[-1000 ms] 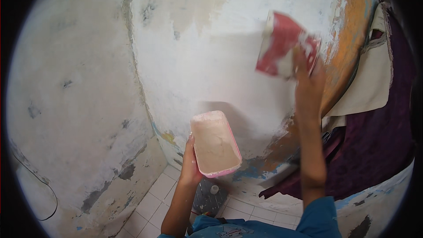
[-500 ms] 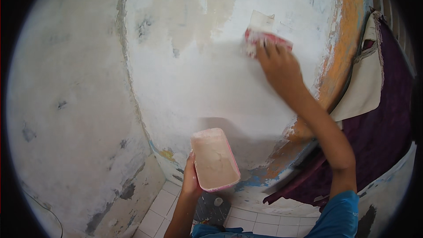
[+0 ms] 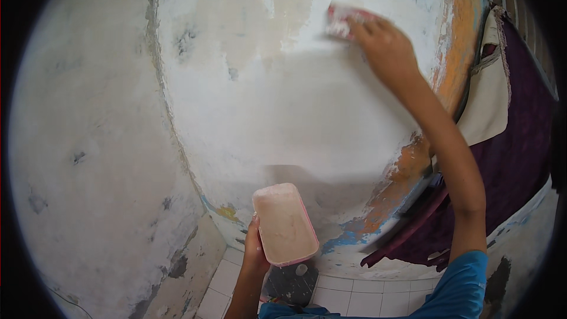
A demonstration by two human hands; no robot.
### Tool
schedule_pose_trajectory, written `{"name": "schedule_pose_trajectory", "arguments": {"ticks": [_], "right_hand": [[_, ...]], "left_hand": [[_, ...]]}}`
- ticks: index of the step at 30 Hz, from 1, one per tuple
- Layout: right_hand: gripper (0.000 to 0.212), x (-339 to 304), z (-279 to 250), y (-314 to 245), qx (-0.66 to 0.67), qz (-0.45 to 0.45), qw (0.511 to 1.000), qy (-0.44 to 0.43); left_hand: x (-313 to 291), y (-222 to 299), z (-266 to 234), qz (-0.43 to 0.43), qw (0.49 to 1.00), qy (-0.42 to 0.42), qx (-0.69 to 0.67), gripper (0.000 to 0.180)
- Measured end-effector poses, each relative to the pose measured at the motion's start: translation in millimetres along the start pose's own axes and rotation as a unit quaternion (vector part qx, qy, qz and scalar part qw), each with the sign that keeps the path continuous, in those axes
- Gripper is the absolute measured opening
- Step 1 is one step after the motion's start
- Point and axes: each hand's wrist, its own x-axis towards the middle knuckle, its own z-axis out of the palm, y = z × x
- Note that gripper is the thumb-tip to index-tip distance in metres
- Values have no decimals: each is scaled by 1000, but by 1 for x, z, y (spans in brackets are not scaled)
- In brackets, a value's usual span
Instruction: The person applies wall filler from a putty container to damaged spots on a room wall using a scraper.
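Note:
My left hand [image 3: 255, 251] grips a pink, rectangular plastic tub [image 3: 274, 189] by its left side. Pale, creamy putty [image 3: 287, 231] lies inside it. High on the wall, my right hand [image 3: 387, 47] is closed around a red putty spreader [image 3: 342, 22] smeared with white. The spreader is pressed to or very close against the white wall [image 3: 319, 112]; motion blurs its edge. Beige patches [image 3: 242, 20] with ragged outlines mark the wall to the left of the spreader. The fingertips of my left hand are hidden beneath the tub.
At left, a grey, stained wall [image 3: 88, 112] meets the white one in a rough corner. Dark purple cloth [image 3: 514, 118] with a beige piece [image 3: 487, 106] hangs at right, beside an orange peeling strip [image 3: 466, 29]. Below are white floor tiles [image 3: 363, 303] and a dark grey object [image 3: 286, 286].
My right hand has moved the spreader upward over the wall, and the beige patch just above it no longer shows. The tub sits slightly lower in view, still in my left hand.

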Motion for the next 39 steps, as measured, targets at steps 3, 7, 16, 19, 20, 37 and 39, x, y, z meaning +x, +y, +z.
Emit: {"name": "schedule_pose_trajectory", "arguments": {"ticks": [3,7,16,19,20,37,39], "right_hand": [[33,-43,-2,-47,29,-27,997,-62],[34,-67,-34,-88,141,-3,976,-166],[41,-34,-24,6,-13,11,999,-51],[43,-73,-14,-44,8,-19,998,-67],[43,-89,-18,-62,14,-24,996,-85],[39,-87,-23,-74,76,-33,988,-128],[39,-77,-29,-71,113,-18,986,-118]], "left_hand": [[-2,0,-4,-22,1000,6,-3,57],[-10,2,-15,-38,999,26,0,56],[-12,-11,-8,-70,997,6,-7,54],[-17,-10,-7,-66,997,26,-1,55],[-18,-11,-8,-71,997,38,-5,55],[-25,-17,-9,-40,997,36,-54,58],[-27,-13,-12,-33,997,31,-64,56]]}}
